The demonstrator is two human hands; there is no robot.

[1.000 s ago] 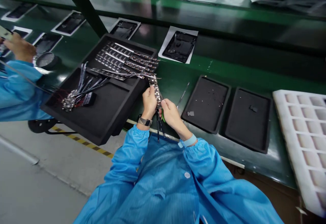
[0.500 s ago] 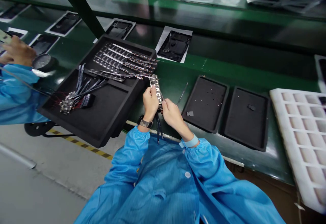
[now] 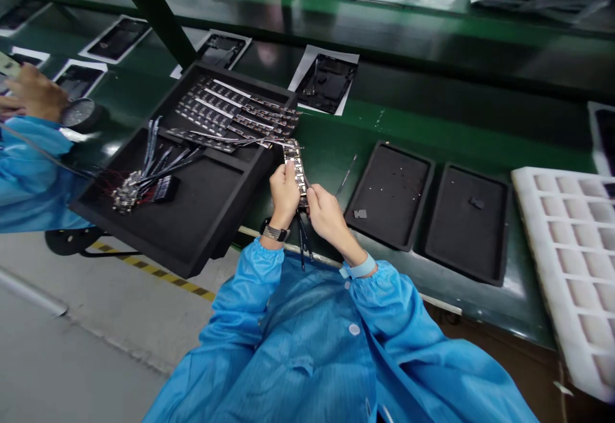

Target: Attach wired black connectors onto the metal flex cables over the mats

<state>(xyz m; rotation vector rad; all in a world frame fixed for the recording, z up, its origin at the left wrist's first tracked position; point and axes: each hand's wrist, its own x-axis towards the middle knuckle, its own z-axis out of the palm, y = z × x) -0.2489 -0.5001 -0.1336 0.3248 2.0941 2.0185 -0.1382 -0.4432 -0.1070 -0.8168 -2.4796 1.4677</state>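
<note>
My left hand (image 3: 284, 193) is closed around a narrow strip of circuit boards (image 3: 293, 154), thumb on its face. At the lower right edge of this strip, my right hand (image 3: 328, 210) has its fingers pinched; a thin dark piece shows beside the fingertips, too small to name. Dark flat cables (image 3: 303, 243) hang below the strip between both hands, and more thin cables (image 3: 250, 143) run from its top end toward the left. Beside my left hand stands a black foam tray (image 3: 202, 218) bearing rows of board strips (image 3: 216, 106) and a bundle of wired small boards (image 3: 127, 193).
Two shallow black trays (image 3: 391, 218) (image 3: 466, 243) with small parts lie to the right, before a white compartment tray (image 3: 567, 243). A tablet housing (image 3: 331, 83) rests on paper behind. A co-worker's hand (image 3: 41, 93) is at far left, near a round tin (image 3: 81, 115).
The hands stay almost in place on the strip. The hanging cables have swung slightly right, and the whole view has shifted a little.
</note>
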